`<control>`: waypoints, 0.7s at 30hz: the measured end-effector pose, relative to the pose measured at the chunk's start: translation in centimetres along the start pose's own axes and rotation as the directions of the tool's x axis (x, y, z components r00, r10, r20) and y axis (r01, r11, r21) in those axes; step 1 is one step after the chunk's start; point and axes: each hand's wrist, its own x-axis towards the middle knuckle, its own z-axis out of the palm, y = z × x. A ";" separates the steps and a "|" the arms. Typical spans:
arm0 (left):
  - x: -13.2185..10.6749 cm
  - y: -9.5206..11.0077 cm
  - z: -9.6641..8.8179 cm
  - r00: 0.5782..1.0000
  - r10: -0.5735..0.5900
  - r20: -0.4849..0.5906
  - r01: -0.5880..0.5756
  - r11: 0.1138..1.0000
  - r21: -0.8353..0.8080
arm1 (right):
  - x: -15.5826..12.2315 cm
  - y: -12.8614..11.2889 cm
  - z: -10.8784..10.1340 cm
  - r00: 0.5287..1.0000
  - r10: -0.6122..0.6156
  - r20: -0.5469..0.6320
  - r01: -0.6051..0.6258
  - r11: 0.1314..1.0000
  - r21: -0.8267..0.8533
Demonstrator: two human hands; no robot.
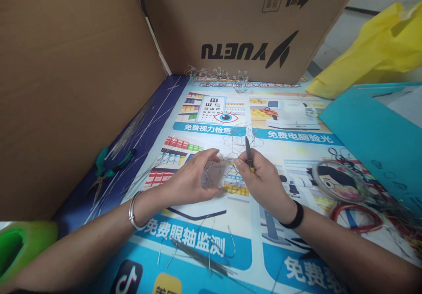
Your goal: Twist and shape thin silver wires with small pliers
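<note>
My left hand [194, 175] is curved open, thumb and fingers well apart, around one side of a bent thin-wire piece [232, 184]. Whether its fingertips touch the wire I cannot tell. Closed round a dark pointed tool [249, 148] with some yellow at its handle, my right hand [260, 175] has its thumb tip at the wire's upper edge. The tool points up and away; its lower part is hidden in the palm. Just beyond the hands lies another looped wire shape [244, 135] on the printed mat [211, 218].
Teal-handled pliers [104, 164] and loose straight wires [132, 131] lie at left. A wire bundle [201, 256] is in front. Cardboard [237, 17] walls the back and left. Small wire pieces [217, 73] line its foot. At right are a round case [341, 182] and red coil [356, 217].
</note>
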 end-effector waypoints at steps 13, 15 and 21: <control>-0.1 -0.5 0.2 1.000 0.006 0.003 -0.006 1.000 -0.016 | 0.0 0.0 -0.1 1.000 -0.011 0.012 0.011 1.000 0.007; -0.2 -0.5 0.2 1.000 0.013 -0.001 -0.013 1.000 -0.013 | 0.0 0.1 -0.1 1.000 -0.013 0.014 0.013 1.000 0.001; -0.2 -0.4 0.1 1.000 -0.003 0.003 0.003 1.000 -0.013 | 0.0 0.1 -0.2 1.000 -0.022 0.022 0.022 1.000 -0.004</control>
